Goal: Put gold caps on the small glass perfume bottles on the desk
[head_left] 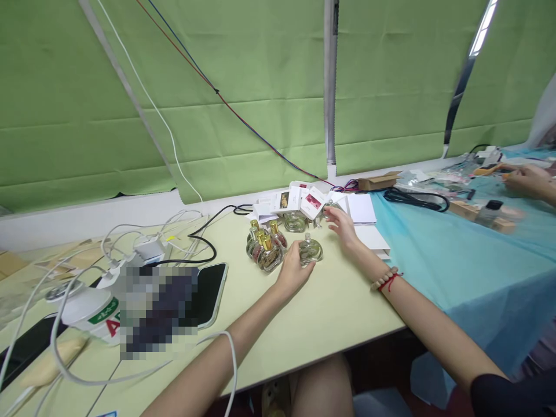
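Observation:
My left hand (pixel 294 270) grips a clear round glass perfume bottle (pixel 311 251) that stands uncapped on the table. My right hand (pixel 341 227) has its fingers apart, close to another glass bottle (pixel 331 207) partly hidden behind it; whether they touch I cannot tell. Left of my left hand stands a cluster of several glass bottles with gold caps (pixel 267 255). Behind them, another clear bottle (pixel 294 222) sits under small white printed boxes (pixel 313 202). White boxes (pixel 362 208) lie just beyond my right wrist.
A phone (pixel 212 295), a white tub (pixel 89 310), a power strip and tangled white cables (pixel 150 246) fill the left side. Blue sheeting (pixel 434 249) covers the right table, with a black cable (pixel 414 200) and a black-capped bottle (pixel 490 213). Another person's hands (pixel 527 180) are at far right.

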A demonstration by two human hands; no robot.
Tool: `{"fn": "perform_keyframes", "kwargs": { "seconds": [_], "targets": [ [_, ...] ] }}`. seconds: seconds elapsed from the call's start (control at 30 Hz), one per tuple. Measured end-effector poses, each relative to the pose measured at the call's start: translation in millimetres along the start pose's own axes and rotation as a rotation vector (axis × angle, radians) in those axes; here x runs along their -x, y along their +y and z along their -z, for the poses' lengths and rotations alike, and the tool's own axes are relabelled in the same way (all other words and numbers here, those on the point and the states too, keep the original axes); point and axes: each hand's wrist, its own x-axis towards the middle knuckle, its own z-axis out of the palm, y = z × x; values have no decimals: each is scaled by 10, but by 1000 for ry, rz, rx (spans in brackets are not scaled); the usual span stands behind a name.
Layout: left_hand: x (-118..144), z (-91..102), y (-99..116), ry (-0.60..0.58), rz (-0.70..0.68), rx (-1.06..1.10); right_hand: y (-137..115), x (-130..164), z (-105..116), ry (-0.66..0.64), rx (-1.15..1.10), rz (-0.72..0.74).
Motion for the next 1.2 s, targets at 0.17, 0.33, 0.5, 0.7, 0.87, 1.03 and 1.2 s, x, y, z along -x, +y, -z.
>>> {"fn": "perform_keyframes", "kwargs": {
  "seconds": [0.17,0.33,0.5,0.7,0.87,1.03,1.2],
  "targets": [
    [-4,11,56,32,28,24,95,-124,179,293,268,285],
    [8,50,123,86,-9,56,198,-78,209,81,741,450],
    [21,48,135,80,-51,88,350,6,50,-314,1190,527],
    [19,26,117,86,-62,77,428,-1,-34,-368,1325,480],
    [19,43,147,68,-50,85,405,-34,-62,-304,1212,553],
    [22,63,167,66,-45,106,441,-56,-152,-221,911,417],
    [12,66,159,83,28,116,332,-28,-210,-163,332,229]
  ]
}}
